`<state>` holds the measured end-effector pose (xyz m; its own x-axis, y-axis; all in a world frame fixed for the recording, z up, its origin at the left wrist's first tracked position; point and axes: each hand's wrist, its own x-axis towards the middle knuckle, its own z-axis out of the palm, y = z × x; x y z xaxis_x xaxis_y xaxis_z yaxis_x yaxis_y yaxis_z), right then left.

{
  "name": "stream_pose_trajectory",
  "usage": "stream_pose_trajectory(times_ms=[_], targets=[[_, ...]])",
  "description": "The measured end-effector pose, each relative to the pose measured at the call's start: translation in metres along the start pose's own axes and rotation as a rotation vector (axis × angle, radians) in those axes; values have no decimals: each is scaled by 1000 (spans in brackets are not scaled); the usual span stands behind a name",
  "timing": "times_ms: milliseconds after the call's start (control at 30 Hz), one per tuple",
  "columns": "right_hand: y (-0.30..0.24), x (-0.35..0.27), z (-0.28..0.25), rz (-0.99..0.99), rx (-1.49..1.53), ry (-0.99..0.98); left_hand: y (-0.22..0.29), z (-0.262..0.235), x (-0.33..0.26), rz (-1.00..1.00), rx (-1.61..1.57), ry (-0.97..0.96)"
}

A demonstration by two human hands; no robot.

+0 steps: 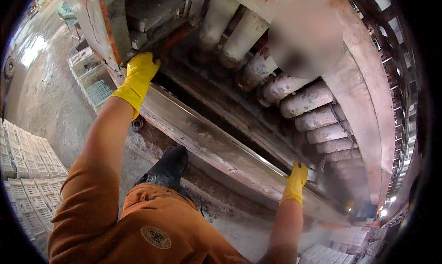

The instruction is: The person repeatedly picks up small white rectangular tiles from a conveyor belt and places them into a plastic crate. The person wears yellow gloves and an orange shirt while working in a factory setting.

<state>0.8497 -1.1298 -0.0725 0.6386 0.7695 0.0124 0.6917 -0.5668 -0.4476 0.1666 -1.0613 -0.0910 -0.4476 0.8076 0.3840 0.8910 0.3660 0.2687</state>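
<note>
A long metal panel (pixel 202 126) with a bright upper edge runs slantwise in front of me, from upper left to lower right. My left hand (pixel 142 73), in a yellow rubber glove, is closed over the edge near the panel's far-left end. Much farther along to the right, my right hand (pixel 297 178) in a matching glove has its fingers curled over the same edge. The fingertips of both hands are partly hidden. Behind the panel lies a dark, dirty trough (pixel 207 86).
Several thick whitish pipes (pixel 255 68) line the trough's far side under a pale slab (pixel 363 93). White plastic crates (pixel 34 158) are stacked at left, and another crate (pixel 94 82) stands beyond the panel's end. More crates (pixel 324 255) sit at lower right. The floor (pixel 46 89) looks wet.
</note>
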Motion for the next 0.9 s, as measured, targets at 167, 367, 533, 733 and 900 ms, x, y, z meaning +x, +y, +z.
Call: stream_pose_trajectory(times_ms=[167, 367, 533, 733, 900], targets=[[49, 44, 20, -105, -89, 178, 13, 1, -7, -42, -54, -57], [12, 59, -2, -177, -124, 198, 31, -21, 19, -37, -11, -55], [29, 85, -13, -90, -46, 209, 46, -28, 27, -12, 4, -124], [-21, 26, -21, -4, 91, 192, 52, -38, 18, 25, 108, -290], [-11, 3, 9, -356, 35, 407, 43, -49, 18, 235, -1, -508]])
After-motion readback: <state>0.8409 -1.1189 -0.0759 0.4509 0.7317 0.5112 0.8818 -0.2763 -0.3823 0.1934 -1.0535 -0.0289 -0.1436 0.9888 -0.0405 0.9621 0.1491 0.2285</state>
